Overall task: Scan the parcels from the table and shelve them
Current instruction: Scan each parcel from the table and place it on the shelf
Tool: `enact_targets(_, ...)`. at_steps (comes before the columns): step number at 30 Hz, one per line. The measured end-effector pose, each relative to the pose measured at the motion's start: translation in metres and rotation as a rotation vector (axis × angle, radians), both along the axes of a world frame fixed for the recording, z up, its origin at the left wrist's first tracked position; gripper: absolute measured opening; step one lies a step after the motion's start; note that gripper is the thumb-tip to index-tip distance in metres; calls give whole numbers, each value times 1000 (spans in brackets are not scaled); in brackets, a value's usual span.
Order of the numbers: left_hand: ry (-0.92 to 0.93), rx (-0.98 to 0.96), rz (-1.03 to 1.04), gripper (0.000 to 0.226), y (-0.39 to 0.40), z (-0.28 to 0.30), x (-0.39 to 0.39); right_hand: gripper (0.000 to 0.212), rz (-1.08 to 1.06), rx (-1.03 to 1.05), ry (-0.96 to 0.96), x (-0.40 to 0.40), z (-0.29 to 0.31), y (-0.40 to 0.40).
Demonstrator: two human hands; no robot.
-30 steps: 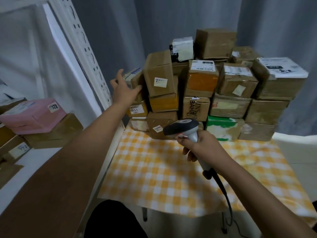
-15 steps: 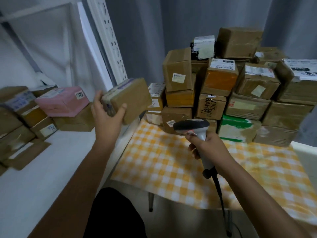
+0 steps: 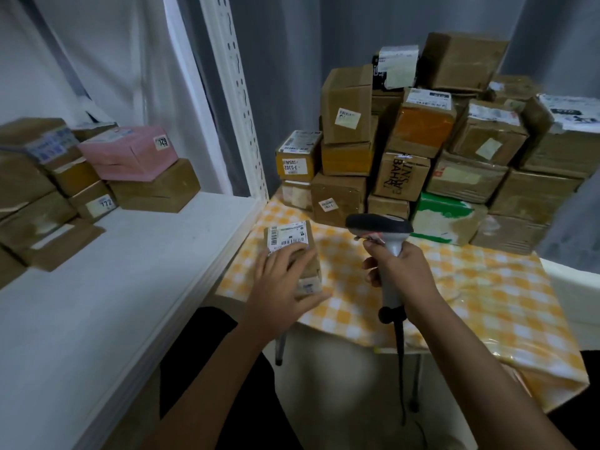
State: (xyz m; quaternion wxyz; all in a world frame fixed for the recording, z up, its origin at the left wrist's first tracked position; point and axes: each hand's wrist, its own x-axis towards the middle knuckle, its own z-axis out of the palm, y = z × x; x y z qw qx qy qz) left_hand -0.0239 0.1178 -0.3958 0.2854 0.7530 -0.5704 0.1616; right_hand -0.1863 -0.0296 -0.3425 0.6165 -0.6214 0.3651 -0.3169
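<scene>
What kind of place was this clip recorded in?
Probably a small parcel sorting or pickup room. Taped cardboard parcels with shipping labels are piled on a yellow-checked table, numbered boxes sit on a white metal shelf, and the right hand holds a grey corded barcode scanner.

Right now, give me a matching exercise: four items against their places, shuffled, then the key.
Items:
1. pink box
2. scanner
3. labelled parcel
4. green-and-white parcel

Places:
A. bottom row of the pile
B. on the shelf, atop a brown box
C. gripped in the right hand
D. on the checked cloth, under the left hand

Pairs: 1-B, 2-C, 3-D, 4-A
</scene>
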Motion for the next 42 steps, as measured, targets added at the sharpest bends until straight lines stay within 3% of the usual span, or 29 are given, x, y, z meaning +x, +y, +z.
enact_targets(4,524,-178,206,60,-2,21,10,13,5,27,13,0,-8,0)
enact_targets(6,856,-79,388,73,-3,26,24,13,9,21,23,3,-12,0)
enact_targets(8,1201,26,363,83,-1,22,31,12,22,10,20,7,-13,0)
enact_targets(10,1350,64,241,74,2,18,28,8,41,-1,17,12,-12,0)
enact_targets(14,1337,78,130,63,-1,16,14,14,88,0,34,22,-13,5)
enact_targets(21,1408,70,-35,95,-9,19,6,21,94,-26,88,24,-10,3)
enact_targets(26,1565,-28,-68,86,-16,22,13,17,106,-5,73,25,-1,-6)
enact_targets(29,1617,-184,-70,90,-24,22,22,15,130,-30,87,25,11,-14)
enact_targets(33,1452,-391,32,99,-37,17,41,15,158,-74,87,20,31,-28)
enact_targets(37,1298,-288,93,86,-41,-5,41,11,199,-110,102,14,52,-35)
enact_targets(42,1262,-270,150,77,-43,-18,36,16,278,-153,178,15,65,-31)
